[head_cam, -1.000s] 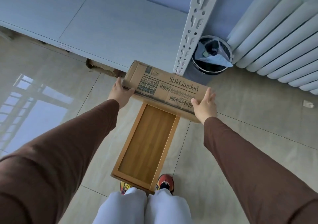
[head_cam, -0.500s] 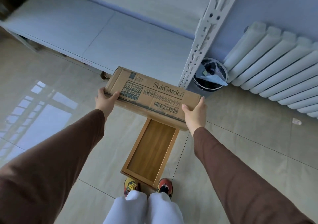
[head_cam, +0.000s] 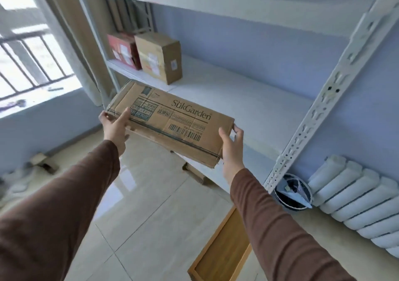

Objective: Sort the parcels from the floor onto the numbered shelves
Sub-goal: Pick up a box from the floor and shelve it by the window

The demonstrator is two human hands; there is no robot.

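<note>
A long flat cardboard parcel (head_cam: 172, 123) printed "SukGarden" hangs in the air in front of the white shelf unit. My left hand (head_cam: 114, 125) grips its left end, thumb on top. My right hand (head_cam: 231, 144) grips its right end, fingers curled round the far edge. The parcel is level with the middle shelf board (head_cam: 248, 106) and tilts down to the right. On that shelf, at the far left, stand a brown cardboard box (head_cam: 159, 57) and a red box (head_cam: 122, 49).
A perforated white upright (head_cam: 323, 103) rises at the right. A wooden tray (head_cam: 224, 252) lies on the tiled floor below. A black bin (head_cam: 291, 194) and a white radiator (head_cam: 356, 205) are at the right. A window (head_cam: 28, 49) is left; small cardboard pieces (head_cam: 43, 162) lie below it.
Both hands lifted the parcel from near floor level up to the middle shelf's height. The view swung upward, so the shelves, boxes and window came into sight.
</note>
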